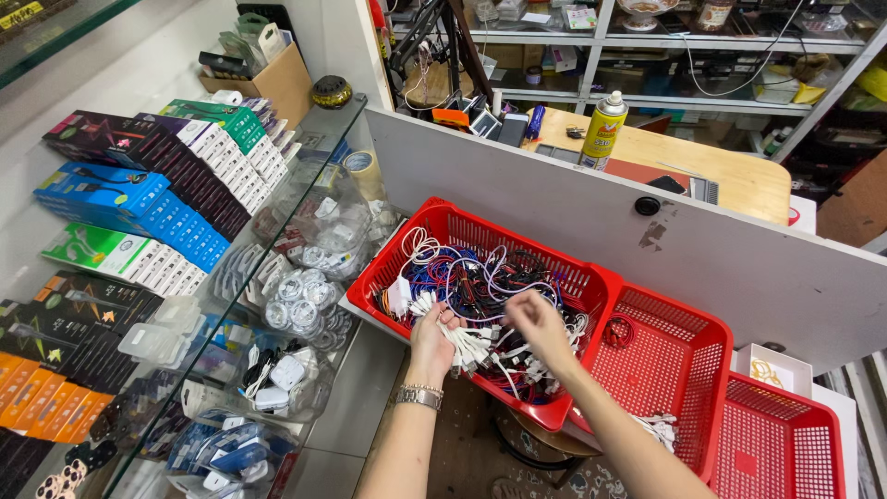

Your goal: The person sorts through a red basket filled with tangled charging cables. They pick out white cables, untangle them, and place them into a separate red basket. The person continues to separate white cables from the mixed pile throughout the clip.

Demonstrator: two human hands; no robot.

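1. The left hand point(432, 340), a metal watch on its wrist, is closed around a bunch of white cables point(469, 344), whose plug ends fan out to the right of the fist.
2. The right hand point(539, 323) hovers just beside that bunch, fingers curled and pinched together over the cable ends; whether it grips one of them cannot be told.
3. Both hands are over the near corner of a red basket point(397, 261), which is filled with a tangle of cables point(490, 277) in white, blue, red and black.
4. To the right, touching it, stands a second red basket point(702, 370) holding a small red coil and a few white cables at its near edge; a third red basket point(785, 444) follows further right.
5. To the left, a glass display surface point(277, 277) shows bagged accessories beneath it, with rows of coloured boxes point(157, 203) beyond.
6. Behind the baskets rises a grey partition point(601, 222).
7. Past it, a wooden surface point(739, 176) carries a yellow spray can point(602, 129), and shelves fill the background.
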